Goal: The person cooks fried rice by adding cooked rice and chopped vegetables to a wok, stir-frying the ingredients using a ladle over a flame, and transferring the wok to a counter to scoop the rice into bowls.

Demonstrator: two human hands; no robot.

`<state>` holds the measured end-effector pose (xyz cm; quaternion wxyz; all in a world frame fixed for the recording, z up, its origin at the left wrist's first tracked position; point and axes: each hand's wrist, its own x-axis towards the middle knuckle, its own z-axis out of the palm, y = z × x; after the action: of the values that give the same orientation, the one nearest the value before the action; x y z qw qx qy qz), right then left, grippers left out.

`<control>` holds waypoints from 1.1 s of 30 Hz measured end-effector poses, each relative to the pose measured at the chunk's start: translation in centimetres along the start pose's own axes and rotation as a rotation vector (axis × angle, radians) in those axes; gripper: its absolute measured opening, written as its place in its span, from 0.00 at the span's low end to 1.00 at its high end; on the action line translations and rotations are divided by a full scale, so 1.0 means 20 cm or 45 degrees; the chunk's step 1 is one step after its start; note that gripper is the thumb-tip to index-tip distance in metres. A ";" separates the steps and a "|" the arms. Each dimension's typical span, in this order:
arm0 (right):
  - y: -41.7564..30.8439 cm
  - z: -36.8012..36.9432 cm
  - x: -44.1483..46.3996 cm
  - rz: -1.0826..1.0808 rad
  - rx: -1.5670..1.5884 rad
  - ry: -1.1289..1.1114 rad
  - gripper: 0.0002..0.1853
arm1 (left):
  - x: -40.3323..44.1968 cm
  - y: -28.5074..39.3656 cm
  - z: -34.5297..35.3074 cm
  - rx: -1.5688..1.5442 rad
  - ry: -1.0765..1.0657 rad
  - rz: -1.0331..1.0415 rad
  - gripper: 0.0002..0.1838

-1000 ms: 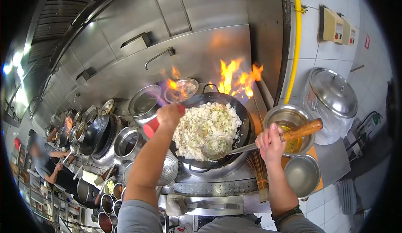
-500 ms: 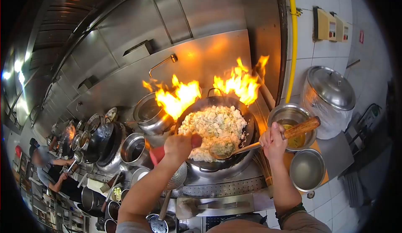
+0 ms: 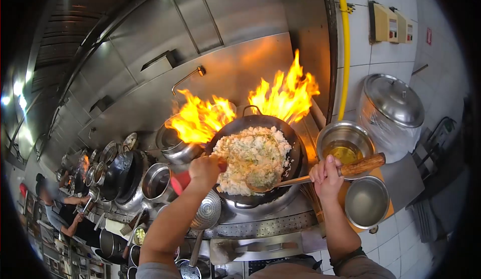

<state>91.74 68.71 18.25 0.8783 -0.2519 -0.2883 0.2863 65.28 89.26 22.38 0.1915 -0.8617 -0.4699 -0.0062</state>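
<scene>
A large dark wok holds a heap of pale rice-like food with green bits. My left hand is closed round a red object over the wok's left side; whether it is a container or a cloth-wrapped handle, I cannot tell. My right hand grips the ladle near its wooden handle. The ladle's bowl rests in the food at the wok's lower right. Tall flames rise behind the wok, on both sides of its far loop handle.
At the right are a metal bowl with yellow liquid, a grey metal bowl and a lidded pot. A perforated skimmer and a metal pot lie left. Another person works at far left.
The flames have grown, mostly at the left behind the wok. My left hand dipped lower over the food, then shifted back left with the red object. My right hand still holds the ladle.
</scene>
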 end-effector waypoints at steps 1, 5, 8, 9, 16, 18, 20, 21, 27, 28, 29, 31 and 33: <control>0.00 0.00 0.02 0.026 0.006 -0.002 0.20 | 0.05 0.00 0.01 -0.021 0.089 -0.022 0.10; 0.00 -0.03 0.06 0.077 0.021 -0.041 0.22 | 0.13 -0.09 -0.06 -0.122 0.043 -0.218 0.11; 0.01 -0.03 0.08 0.106 0.031 0.021 0.22 | -0.03 -0.10 0.04 -0.038 -0.106 -0.250 0.11; 0.01 -0.02 0.08 0.116 0.052 0.014 0.21 | -0.10 -0.11 0.07 -0.105 0.016 -0.228 0.12; 0.03 0.28 0.27 0.208 -0.098 -0.233 0.20 | -0.96 -0.40 0.17 -1.507 0.416 -0.593 0.31; 0.02 0.46 0.30 0.241 -0.306 -0.150 0.25 | -1.34 -0.52 0.06 -1.481 0.539 -0.864 0.28; -0.01 0.48 0.43 0.376 -0.351 -0.261 0.25 | -1.72 -0.59 0.01 -1.548 0.767 -1.115 0.29; -0.03 0.52 0.46 0.311 -0.308 -0.374 0.24 | -1.89 -0.60 -0.01 -1.468 0.800 -1.263 0.30; 0.37 0.70 0.40 0.400 -0.393 -0.467 0.21 | -2.39 -0.45 0.22 -0.877 1.032 -1.827 0.36; 0.48 0.72 0.42 0.432 -0.451 -0.456 0.21 | -2.50 -0.44 0.41 -0.860 1.017 -1.933 0.39; 0.59 0.73 0.44 0.463 -0.500 -0.443 0.20 | -2.51 -0.42 0.44 -0.791 0.962 -1.934 0.42; 0.76 0.77 0.46 0.517 -0.587 -0.418 0.19 | -2.53 -0.41 0.60 -0.723 1.180 -1.829 0.43; 0.83 0.80 0.46 0.523 -0.636 -0.389 0.19 | -2.52 -0.37 0.60 -0.849 1.078 -2.045 0.46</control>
<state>81.56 90.89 22.90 0.6606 -0.4657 -0.4208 0.4119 29.12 56.18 3.94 0.0291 -0.2198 -0.7850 -0.5784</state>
